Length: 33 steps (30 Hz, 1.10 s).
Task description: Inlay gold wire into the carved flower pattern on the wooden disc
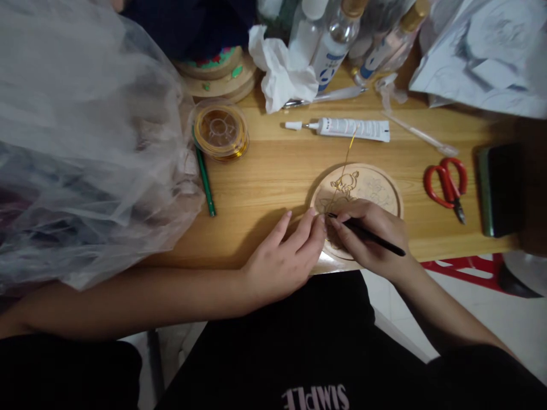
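Observation:
A round wooden plate (314, 199) with gold wire outlines and faint drawn lines lies near the table's front edge. My right hand (374, 236) is closed on a slim black tool (376, 238), its tip over the plate's left part. At the plate's left rim rests my left hand (288, 256), its fingers partly spread and the fingertips near that tip; whether they pinch anything is too small to tell. From there a thin gold wire (351, 145) runs up past the plate's far rim.
Behind the plate lies a glue tube (354, 128), with bottles (335, 48) and crumpled tissue (288, 77) farther back. Red-handled cutters (447, 185) and a phone (499, 191) are at right. A wire spool (220, 130), green pen (205, 182) and plastic bag (94, 131) are at left.

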Available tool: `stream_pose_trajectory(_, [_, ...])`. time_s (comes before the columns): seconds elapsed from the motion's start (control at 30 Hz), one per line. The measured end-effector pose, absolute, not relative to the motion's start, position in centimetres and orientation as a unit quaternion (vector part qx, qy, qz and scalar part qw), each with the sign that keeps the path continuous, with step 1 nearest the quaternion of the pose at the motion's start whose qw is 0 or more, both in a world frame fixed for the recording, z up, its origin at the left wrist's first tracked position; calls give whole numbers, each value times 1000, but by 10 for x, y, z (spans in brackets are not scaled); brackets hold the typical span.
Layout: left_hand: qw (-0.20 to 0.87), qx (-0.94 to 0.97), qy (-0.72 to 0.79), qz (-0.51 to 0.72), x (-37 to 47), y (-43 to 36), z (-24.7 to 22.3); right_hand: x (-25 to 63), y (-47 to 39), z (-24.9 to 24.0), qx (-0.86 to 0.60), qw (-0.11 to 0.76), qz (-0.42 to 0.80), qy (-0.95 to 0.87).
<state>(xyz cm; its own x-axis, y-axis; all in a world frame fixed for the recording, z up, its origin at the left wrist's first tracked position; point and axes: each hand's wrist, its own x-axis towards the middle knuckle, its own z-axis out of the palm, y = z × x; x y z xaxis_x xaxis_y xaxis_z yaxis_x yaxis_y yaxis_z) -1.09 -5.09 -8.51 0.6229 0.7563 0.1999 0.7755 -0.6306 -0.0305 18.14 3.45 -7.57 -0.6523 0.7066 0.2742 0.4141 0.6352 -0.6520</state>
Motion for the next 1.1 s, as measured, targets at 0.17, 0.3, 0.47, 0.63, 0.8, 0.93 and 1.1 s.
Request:
stream_pose_trajectory(0.17, [58, -900, -424, -79, -11, -51, -85, 182, 36, -75, -319, 259, 284, -866])
stream_pose_trajectory(0.3, [58, -901, -423, -75, -10, -51, -84, 184, 36, -75, -318, 260, 285, -866])
stream_pose_trajectory(0.47, [54, -902, -421, -74, -11, -51, -84, 185, 36, -74, -297, 277, 299, -863])
stream_pose_trajectory(0.63, [58, -900, -425, -76, -10, -50, -84, 184, 39, -75, -261, 279, 304, -873])
stream_pose_trajectory(0.8, [60, -899, -426, -79, -10, -50, -85, 184, 42, -75, -250, 270, 289, -884])
stream_pose_trajectory(0.93, [60, -899, -426, -79, -10, -50, -85, 183, 43, -75, -243, 266, 275, -892])
stream_pose_trajectory(1.1, [55, -902, -422, -73, -11, -51, -84, 182, 44, -75, -233, 262, 263, -899])
